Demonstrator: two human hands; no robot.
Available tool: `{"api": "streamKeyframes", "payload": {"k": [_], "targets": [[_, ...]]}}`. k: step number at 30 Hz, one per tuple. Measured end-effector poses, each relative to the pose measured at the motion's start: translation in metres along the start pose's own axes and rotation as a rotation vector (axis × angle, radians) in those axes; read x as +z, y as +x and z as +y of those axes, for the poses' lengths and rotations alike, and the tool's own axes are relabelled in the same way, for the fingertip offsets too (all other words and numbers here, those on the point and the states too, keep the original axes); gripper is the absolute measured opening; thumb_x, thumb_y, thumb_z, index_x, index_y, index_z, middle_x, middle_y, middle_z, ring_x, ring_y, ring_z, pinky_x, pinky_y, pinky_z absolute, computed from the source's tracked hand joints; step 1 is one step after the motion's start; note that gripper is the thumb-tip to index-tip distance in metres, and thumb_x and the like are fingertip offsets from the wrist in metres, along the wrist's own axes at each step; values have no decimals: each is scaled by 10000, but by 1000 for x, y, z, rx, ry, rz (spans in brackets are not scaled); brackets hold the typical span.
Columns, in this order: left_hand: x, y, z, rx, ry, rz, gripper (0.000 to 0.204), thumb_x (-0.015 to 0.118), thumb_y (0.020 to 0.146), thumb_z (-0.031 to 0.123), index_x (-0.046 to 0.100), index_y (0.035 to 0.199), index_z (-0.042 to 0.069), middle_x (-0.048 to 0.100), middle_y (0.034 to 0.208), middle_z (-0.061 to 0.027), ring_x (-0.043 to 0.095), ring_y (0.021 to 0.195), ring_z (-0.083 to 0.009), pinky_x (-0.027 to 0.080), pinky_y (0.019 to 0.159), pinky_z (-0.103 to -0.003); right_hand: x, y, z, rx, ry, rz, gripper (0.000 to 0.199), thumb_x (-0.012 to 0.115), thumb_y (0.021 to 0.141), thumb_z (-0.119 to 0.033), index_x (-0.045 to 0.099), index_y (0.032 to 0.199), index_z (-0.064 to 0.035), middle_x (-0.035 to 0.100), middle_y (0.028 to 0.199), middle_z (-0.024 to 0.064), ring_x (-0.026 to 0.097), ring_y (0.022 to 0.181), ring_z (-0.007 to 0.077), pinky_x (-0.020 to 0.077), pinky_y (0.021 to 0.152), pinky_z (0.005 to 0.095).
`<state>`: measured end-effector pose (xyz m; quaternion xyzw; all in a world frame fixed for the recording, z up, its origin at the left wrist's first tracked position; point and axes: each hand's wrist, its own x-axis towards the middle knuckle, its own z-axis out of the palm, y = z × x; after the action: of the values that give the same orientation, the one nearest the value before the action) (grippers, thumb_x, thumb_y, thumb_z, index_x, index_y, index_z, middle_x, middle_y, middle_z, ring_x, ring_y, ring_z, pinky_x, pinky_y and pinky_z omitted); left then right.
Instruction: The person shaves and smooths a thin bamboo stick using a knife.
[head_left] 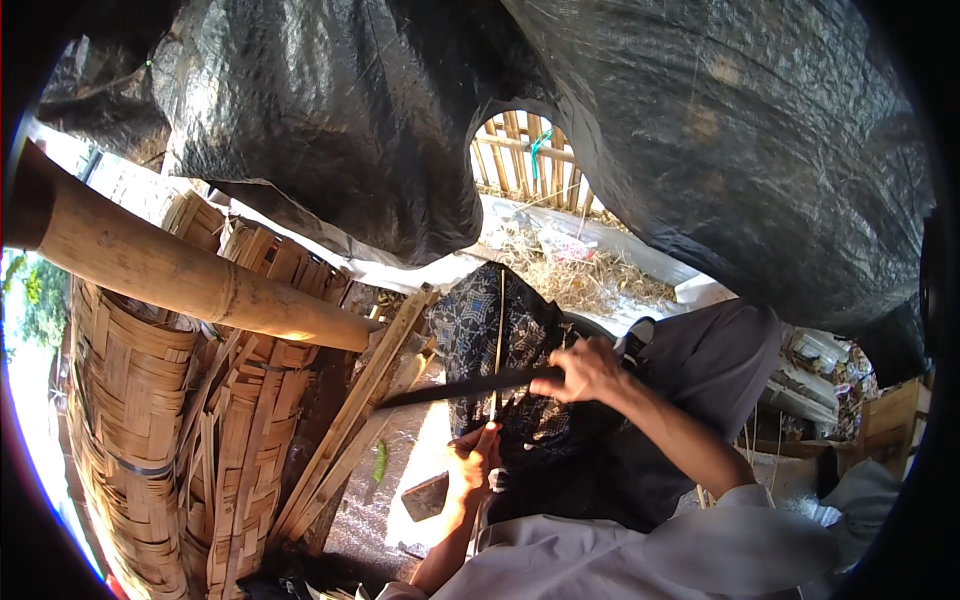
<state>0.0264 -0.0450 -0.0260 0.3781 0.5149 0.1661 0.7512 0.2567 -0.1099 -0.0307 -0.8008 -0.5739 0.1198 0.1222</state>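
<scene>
Fingers (575, 372) of right hand (585, 370) round knife (460, 386), blade edge against thin bamboo strip (498, 330).

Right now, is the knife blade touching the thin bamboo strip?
Touching. The head view shows the dark knife blade, gripped by the right hand, crossing the thin bamboo strip that the left hand holds upright, with no gap visible.

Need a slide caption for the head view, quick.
Right hand draws a dark blade across a thin bamboo strip held by left hand.
</scene>
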Motion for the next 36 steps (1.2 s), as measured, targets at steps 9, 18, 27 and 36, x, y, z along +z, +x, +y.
{"api": "streamKeyframes", "payload": {"k": [9, 18, 27, 36], "targets": [[8, 8, 11, -53, -38, -54, 185, 651, 837, 186, 668, 858, 3, 508, 584, 25, 374, 441, -41, 293, 410, -191, 4, -10, -2, 47, 215, -64, 581, 532, 757, -643, 682, 746, -82, 537, 465, 110, 572, 439, 262, 448, 422, 390], [-11, 0, 25, 17, 146, -68, 220, 647, 836, 170, 655, 915, -35, 514, 616, 28, 388, 462, -22, 257, 409, -181, 0, 0, 14, 82, 179, 65, 670, 460, 768, -690, 638, 593, -68, 496, 417, 102, 536, 401, 250, 439, 406, 376], [-6, -9, 10, 118, 270, -54, 218, 625, 847, 178, 652, 858, -38, 470, 574, 11, 364, 440, -47, 258, 408, -202, 0, -32, -29, -190, 15, -144, 666, 484, 712, -727, 674, 743, -89, 540, 465, 120, 592, 464, 289, 472, 434, 390], [13, -1, 25, 42, 111, -25, 200, 636, 842, 169, 651, 789, -24, 479, 564, 23, 362, 436, -42, 263, 409, -203, -4, -12, -6, 125, 154, 24, 608, 479, 794, -629, 657, 712, -53, 550, 483, 158, 581, 476, 314, 472, 469, 405]]}}
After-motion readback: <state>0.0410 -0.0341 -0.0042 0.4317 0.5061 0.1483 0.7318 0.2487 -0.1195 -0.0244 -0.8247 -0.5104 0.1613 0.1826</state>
